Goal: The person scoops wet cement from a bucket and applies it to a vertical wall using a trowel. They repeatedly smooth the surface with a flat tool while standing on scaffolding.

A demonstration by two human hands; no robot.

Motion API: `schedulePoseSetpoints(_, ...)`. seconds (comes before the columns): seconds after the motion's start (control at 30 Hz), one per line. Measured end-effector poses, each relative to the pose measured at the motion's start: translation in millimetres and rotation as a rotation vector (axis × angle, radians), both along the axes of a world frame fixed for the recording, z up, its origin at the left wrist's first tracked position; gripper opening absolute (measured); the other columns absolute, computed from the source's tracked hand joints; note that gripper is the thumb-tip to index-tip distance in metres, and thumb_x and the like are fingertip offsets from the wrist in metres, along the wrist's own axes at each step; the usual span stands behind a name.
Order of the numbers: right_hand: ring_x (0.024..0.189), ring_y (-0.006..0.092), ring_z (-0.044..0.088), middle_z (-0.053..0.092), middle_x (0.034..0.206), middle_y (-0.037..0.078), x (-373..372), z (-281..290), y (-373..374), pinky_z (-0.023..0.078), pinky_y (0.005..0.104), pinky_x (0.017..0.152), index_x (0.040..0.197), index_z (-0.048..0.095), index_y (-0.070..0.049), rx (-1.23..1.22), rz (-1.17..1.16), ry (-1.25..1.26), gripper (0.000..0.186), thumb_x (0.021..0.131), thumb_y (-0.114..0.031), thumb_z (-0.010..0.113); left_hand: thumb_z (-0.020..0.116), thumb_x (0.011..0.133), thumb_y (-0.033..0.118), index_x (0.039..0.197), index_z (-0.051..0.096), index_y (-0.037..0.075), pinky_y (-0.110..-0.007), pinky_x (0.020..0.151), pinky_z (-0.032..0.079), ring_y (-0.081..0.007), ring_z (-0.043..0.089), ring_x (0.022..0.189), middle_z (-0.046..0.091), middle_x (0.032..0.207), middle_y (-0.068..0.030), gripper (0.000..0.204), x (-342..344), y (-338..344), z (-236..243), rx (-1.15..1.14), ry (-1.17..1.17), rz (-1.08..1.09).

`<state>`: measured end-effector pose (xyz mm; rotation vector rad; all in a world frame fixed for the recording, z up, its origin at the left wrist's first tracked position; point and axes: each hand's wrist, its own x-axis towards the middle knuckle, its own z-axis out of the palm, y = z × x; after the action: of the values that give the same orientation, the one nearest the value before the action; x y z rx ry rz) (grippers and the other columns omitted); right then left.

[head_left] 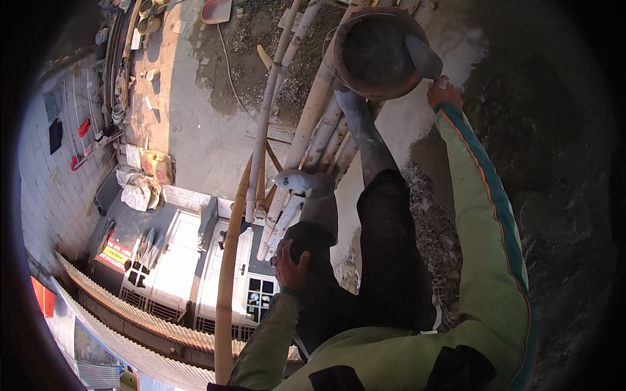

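At the upper right, my right hand (445, 94) is closed around the handle end of a trowel (424, 57). The grey trowel blade lies over the rim of a round bucket (339, 55), whose inside is dark and coated with grey residue. A thin wire handle curves along the bucket's left side. My left hand (291, 266) rests on my left knee, fingers spread and holding nothing. Below the bucket are my grey rubber boots (366, 133), set on or against the poles; dark trousers cover my legs.
Bundled bamboo poles (319, 140) run under my feet, and an upright bamboo pole (228, 287) stands on the left. A rough grey plastered wall (554, 163) is at my right. Far below lie gravel (261, 55), a red pan-shaped shovel (216, 11), sacks (138, 190) and white doors (173, 254).
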<state>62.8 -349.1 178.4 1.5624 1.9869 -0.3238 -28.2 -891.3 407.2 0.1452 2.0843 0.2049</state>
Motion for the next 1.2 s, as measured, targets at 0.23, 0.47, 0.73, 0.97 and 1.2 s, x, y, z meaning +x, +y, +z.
schedulePoseSetpoints(0.23,0.128,0.0310,0.050,0.052,0.138,0.013,-80,-103,-32,0.042,0.0444,0.104,0.134,0.051,-0.016,-0.292,0.888,-0.042,0.048,0.094,-0.042,0.047,0.069,0.082,0.033,0.131,0.051,0.006,-0.045,0.108,0.036,-0.0372,0.042,0.133,0.043,0.143,-0.0211,0.060,4,17,3,-0.010,0.002,0.069)
schedulePoseSetpoints(0.47,0.124,0.0325,0.052,0.056,0.133,0.014,32,-96,-52,0.040,0.0418,0.105,0.141,0.046,-0.012,-0.107,0.116,0.263,0.072,0.087,-0.060,0.052,0.070,0.081,0.033,0.132,0.050,0.007,-0.046,0.107,0.036,-0.0383,0.042,0.133,0.042,0.144,-0.0219,0.061,6,26,-5,-0.056,-0.012,-0.024)
schedulePoseSetpoints(0.73,0.074,0.0209,0.061,0.061,0.076,0.005,-27,182,-72,0.049,0.0336,0.070,0.100,0.064,-0.005,-0.647,-0.292,0.856,0.025,0.094,-0.029,0.060,0.071,0.080,0.028,0.130,0.052,0.004,-0.046,0.108,0.036,-0.0391,0.042,0.131,0.045,0.139,-0.0231,0.058,3,4,14,0.019,0.023,-0.039)
schedulePoseSetpoints(0.97,0.049,0.0122,0.048,0.052,0.066,0.002,115,301,70,0.040,0.0283,0.046,0.085,0.057,-0.006,-0.331,-1.046,1.059,0.024,0.097,-0.027,0.054,0.071,0.080,0.028,0.128,0.052,0.001,-0.045,0.108,0.036,-0.0404,0.044,0.129,0.048,0.135,-0.0241,0.058,-20,5,1,0.127,0.032,-0.108)
schedulePoseSetpoints(1.2,0.054,0.0102,0.049,0.049,0.066,0.001,131,259,-23,0.040,0.0282,0.047,0.087,0.052,-0.006,0.098,-0.791,0.755,0.029,0.098,-0.033,0.052,0.069,0.082,0.030,0.130,0.051,0.003,-0.046,0.109,0.034,-0.0391,0.041,0.132,0.046,0.138,-0.0241,0.058,-16,-19,-2,0.058,-0.033,-0.055)
